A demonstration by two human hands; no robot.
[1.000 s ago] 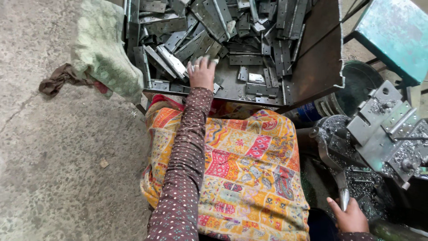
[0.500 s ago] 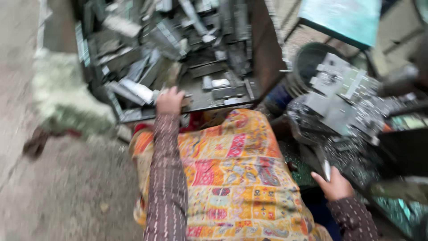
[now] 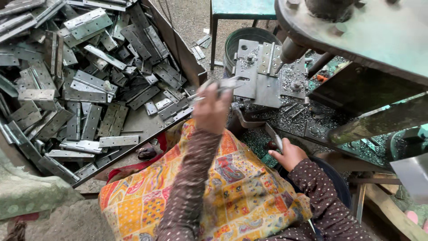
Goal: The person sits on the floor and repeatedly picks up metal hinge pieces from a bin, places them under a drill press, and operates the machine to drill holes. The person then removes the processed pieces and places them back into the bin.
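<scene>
My left hand point(image 3: 213, 110) is raised in front of me, blurred by motion, and holds a flat grey metal hinge point(image 3: 223, 85) that points toward the machine. My right hand point(image 3: 290, 154) rests low at the machine's edge, closed on a thin metal rod or handle point(image 3: 275, 139). A hinge plate point(image 3: 266, 59) lies on the machine bed point(image 3: 261, 89) under the press head. To my left a big metal tray point(image 3: 133, 129) is heaped with several grey hinges point(image 3: 84, 85). A bright patterned cloth point(image 3: 232, 192) covers my lap.
A green metal bucket point(image 3: 243, 38) and a teal stool point(image 3: 240, 9) stand behind the machine bed. The heavy press body point(image 3: 356, 35) overhangs the upper right. Metal shavings point(image 3: 303, 116) litter the bed. A green cloth point(image 3: 26, 196) lies at lower left on the concrete floor.
My left hand left the hinge tray with a hinge and swung right toward the machine. The view turned right with it. My right hand stayed by the machine.
</scene>
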